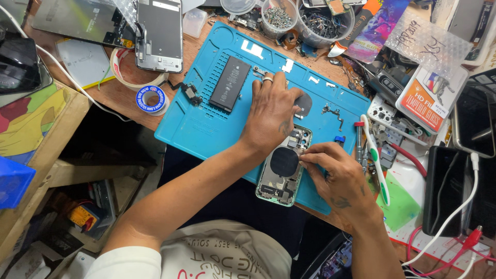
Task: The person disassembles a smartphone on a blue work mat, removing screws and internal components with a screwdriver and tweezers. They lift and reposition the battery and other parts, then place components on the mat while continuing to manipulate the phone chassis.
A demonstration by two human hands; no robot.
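Lying at lower centre of the frame on the blue mat (196, 129), the opened phone housing (283, 168) sits beneath the flat, unclenched left hand (269, 114), while the right hand (338, 173) pinches its right edge.

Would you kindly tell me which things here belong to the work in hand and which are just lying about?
In hand:
- opened phone, under both hands
- left hand, pressing its top
- right hand, fingertips at its edge
- blue mat beneath
- black battery, on the mat

Lying about:
- tape rolls
- toothbrush
- screw tub
- screen panel
- dark phone on a cable
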